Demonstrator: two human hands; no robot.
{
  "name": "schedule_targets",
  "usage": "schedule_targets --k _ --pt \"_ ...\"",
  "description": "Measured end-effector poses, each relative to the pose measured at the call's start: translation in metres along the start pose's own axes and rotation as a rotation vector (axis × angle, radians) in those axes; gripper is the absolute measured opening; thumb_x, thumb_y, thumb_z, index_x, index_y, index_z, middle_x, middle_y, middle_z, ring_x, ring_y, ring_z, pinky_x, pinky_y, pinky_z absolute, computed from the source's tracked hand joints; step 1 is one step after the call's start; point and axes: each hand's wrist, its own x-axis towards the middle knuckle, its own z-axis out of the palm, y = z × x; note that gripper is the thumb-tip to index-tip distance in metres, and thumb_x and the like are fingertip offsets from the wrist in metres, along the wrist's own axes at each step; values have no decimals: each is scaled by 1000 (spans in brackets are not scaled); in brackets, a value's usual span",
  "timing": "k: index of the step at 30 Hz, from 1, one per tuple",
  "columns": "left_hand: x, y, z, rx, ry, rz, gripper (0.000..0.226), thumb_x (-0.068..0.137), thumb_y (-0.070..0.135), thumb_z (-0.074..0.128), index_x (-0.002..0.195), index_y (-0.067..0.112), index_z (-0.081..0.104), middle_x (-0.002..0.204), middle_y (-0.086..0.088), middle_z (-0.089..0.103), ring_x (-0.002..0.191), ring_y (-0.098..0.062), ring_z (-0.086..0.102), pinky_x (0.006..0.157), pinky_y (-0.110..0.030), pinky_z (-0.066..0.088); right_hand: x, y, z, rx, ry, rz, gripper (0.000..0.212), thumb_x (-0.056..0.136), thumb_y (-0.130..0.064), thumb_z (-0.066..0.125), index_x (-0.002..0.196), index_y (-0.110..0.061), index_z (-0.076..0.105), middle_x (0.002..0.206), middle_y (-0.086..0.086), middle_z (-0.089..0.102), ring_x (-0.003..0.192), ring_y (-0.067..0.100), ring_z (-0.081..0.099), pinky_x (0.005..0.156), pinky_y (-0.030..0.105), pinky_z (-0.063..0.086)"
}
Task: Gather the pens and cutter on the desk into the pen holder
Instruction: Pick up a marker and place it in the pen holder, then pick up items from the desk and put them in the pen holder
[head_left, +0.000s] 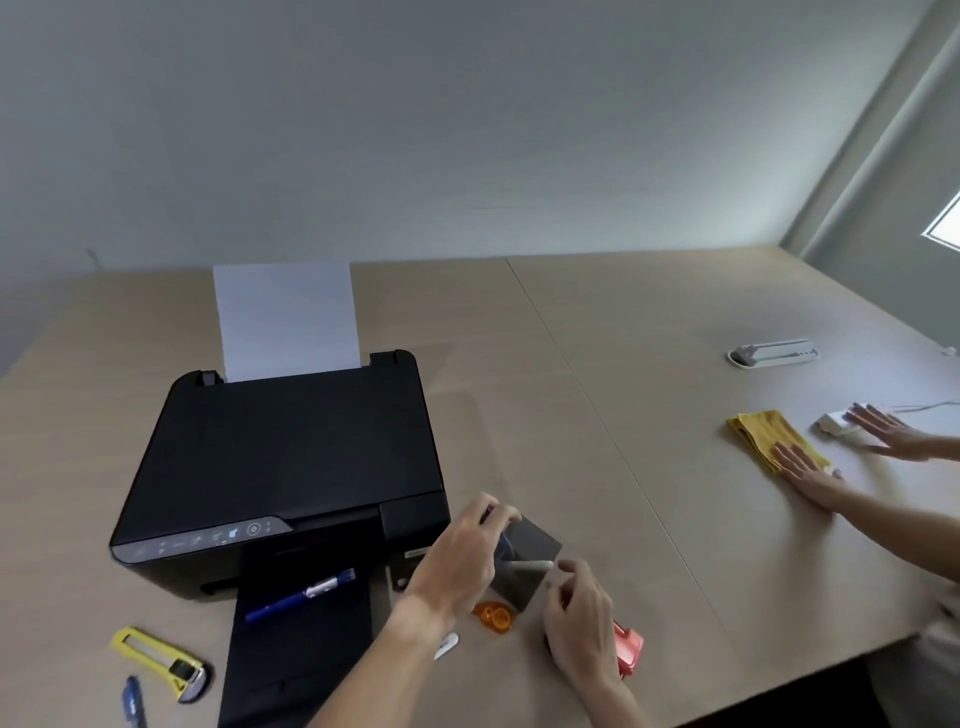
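**Both hands at the pen holder, more pens and the cutter lying loose**

We see our left hand (457, 558) curled over the near-left corner of the dark grey pen holder (532, 558), which stands on the desk (649, 364) just right of the black printer (291, 457). The fingers are bent around something thin and dark with a purple tint at the thumb, but we cannot tell for sure what it is. Our right hand (579, 623) is half closed beside the holder's near edge, its fingertips at a grey pen (530, 565) that lies slanted across the holder's mouth; we cannot tell whether the fingers pinch it or merely touch it.

A blue pen (301, 595) rests on the printer's black output tray (301, 654), well apart from the holder. The yellow cutter (163, 660) lies on the desk to the left of the tray, and another dark blue pen (134, 701) sits just below it at the picture's edge. An orange tape dispenser (493, 616) lies between our two wrists, a small white object (447, 646) near our left forearm, and a red item (628, 649) is partly hidden behind our right hand.

White paper (285, 317) stands upright in the printer's rear feed. Across the desk, another person's hands (810, 475) lie flat and open, one on a yellow cloth (763, 434), the other on a white device (836, 423).
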Motion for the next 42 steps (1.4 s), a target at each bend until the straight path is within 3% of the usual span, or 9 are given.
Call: schedule_targets --k 8,15,18,21,27,30,37,40,42 --pt "-11 -5 20 -27 -96 -116 25 102 5 42 116 22 54 117 3 58 94 -18 66 78 -32 58 -9 17 4 -77 -55 -43 16 82 1 55 82 -14 59 81 -3 58 73 16 59 71 29 50" --pt "-55 -17 14 -104 -152 -131 15 104 28 42 108 28 56 111 16 55 86 -2 61 67 -6 42 -24 23 24 -310 -150 -248 11 78 -10 63 77 -21 62 80 -6 65 78 16 61 81 32 45" --pt "-79 -29 17 -46 -194 -205 15 101 33 41 100 31 56 95 17 56 79 0 56 65 -9 40 -31 26 42 -359 -268 -315 14 83 -16 55 94 -21 63 97 -4 65 95 17 59 86 30 42" --pt "-102 -40 21 252 -272 -271 11 95 29 55 93 25 65 90 6 66 84 -17 61 77 -29 46 -31 24 56 -399 -409 -291 47 81 -13 47 127 -26 49 125 -4 53 114 18 49 96 30 40" --pt "-126 -49 37 661 -526 -287 36 89 6 44 120 10 63 111 -13 64 115 -36 45 105 -48 29 -25 19 74 -501 -553 -289 70 83 -15 43 145 -37 18 151 -4 23 130 24 31 112 39 27" --pt "-128 -52 42 699 -601 -293 36 91 6 45 122 6 61 112 -15 65 119 -37 43 111 -49 25 -25 21 79 -540 -517 -300 70 84 -12 45 145 -35 19 145 -3 32 127 22 35 110 36 29" --pt "-129 -48 53 672 -619 -291 41 93 -4 49 131 9 57 109 -17 67 119 -37 46 108 -49 29 -38 38 80 -573 -410 -261 19 97 -28 45 114 -20 45 118 0 56 111 21 51 92 33 42" --pt "-128 -50 56 633 -561 -265 62 94 -7 49 141 33 45 99 -11 70 109 -32 52 97 -44 35 -51 41 77 -482 -386 -190 40 95 -44 37 128 -21 39 120 0 53 113 22 50 96 34 42" --pt "-124 -51 59 631 -548 -296 55 93 -5 52 138 25 46 104 -10 71 110 -31 55 94 -42 37 -58 38 69 -356 -344 -156 44 91 -45 43 129 -22 42 116 3 53 109 25 53 92 37 46"
